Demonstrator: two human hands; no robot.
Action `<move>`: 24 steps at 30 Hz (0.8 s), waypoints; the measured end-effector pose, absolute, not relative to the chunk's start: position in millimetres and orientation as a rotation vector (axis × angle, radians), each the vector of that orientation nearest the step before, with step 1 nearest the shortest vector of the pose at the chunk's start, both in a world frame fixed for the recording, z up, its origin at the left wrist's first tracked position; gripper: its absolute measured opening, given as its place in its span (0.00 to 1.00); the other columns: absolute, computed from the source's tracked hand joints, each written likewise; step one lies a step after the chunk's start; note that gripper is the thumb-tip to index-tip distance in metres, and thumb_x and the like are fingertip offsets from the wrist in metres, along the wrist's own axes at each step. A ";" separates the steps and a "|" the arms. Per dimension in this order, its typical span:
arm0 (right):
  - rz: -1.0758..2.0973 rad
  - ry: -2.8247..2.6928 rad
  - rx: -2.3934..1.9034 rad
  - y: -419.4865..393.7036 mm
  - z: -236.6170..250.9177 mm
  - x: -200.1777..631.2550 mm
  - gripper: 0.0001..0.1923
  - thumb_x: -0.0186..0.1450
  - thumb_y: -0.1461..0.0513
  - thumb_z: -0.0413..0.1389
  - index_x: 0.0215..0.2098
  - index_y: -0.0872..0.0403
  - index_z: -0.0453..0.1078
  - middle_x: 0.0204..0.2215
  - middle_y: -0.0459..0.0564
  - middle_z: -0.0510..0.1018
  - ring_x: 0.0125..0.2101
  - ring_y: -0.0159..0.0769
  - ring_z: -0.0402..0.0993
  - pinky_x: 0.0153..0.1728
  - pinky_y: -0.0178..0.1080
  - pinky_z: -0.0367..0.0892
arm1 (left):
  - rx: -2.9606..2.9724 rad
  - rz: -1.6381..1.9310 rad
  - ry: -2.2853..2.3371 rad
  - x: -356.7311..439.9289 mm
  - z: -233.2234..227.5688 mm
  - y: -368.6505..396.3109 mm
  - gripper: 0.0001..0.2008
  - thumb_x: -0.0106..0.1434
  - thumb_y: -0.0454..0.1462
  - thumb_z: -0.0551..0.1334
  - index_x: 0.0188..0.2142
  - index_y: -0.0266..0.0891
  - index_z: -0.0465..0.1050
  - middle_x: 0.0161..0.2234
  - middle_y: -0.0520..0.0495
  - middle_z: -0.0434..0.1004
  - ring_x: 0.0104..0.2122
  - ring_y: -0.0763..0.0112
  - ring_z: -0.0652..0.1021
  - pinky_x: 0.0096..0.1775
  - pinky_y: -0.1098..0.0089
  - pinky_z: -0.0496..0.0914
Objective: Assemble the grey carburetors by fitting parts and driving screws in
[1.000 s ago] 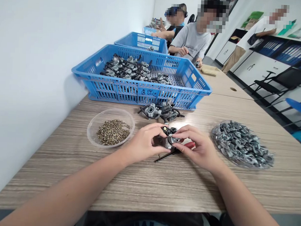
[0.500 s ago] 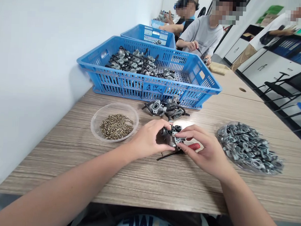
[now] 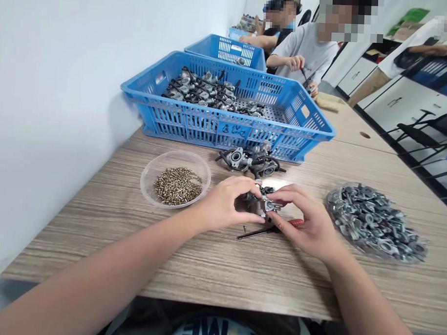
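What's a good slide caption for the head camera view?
Left hand and right hand hold a metal assembly near a red-handled screwdriver, between brass-coloured screws and grey parts.

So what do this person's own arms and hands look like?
The left hand and right hand are bare; no gloves, rings or watch show. Neither the left forearm nor the right forearm shows a sleeve or cable. Below, a garment shows dark lettering on pale blue.
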State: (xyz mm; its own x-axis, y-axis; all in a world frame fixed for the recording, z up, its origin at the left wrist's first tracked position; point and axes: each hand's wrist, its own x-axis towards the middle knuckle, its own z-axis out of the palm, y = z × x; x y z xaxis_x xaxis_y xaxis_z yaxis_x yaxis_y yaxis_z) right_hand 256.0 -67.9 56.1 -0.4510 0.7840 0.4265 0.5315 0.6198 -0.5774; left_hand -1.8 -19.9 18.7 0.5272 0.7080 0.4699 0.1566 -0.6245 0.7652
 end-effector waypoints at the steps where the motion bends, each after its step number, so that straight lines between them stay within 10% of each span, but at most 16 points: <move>1: 0.460 -2.172 -1.023 -67.6 56.3 255.8 0.16 0.76 0.61 0.66 0.60 0.44 0.79 0.47 0.53 0.82 0.46 0.47 0.81 0.46 0.49 0.79 | 2.094 1.061 0.719 -1.3 18.6 -20.4 0.23 0.58 0.42 0.85 0.49 0.45 0.81 0.56 0.43 0.86 0.62 0.51 0.82 0.64 0.50 0.75; 24: 0.499 -2.171 -0.996 -58.0 48.9 267.2 0.17 0.73 0.65 0.69 0.58 0.43 0.81 0.48 0.52 0.81 0.48 0.46 0.80 0.49 0.48 0.75 | 2.091 1.143 0.801 9.2 13.9 -29.4 0.29 0.56 0.48 0.86 0.48 0.43 0.77 0.56 0.44 0.85 0.56 0.53 0.82 0.60 0.54 0.73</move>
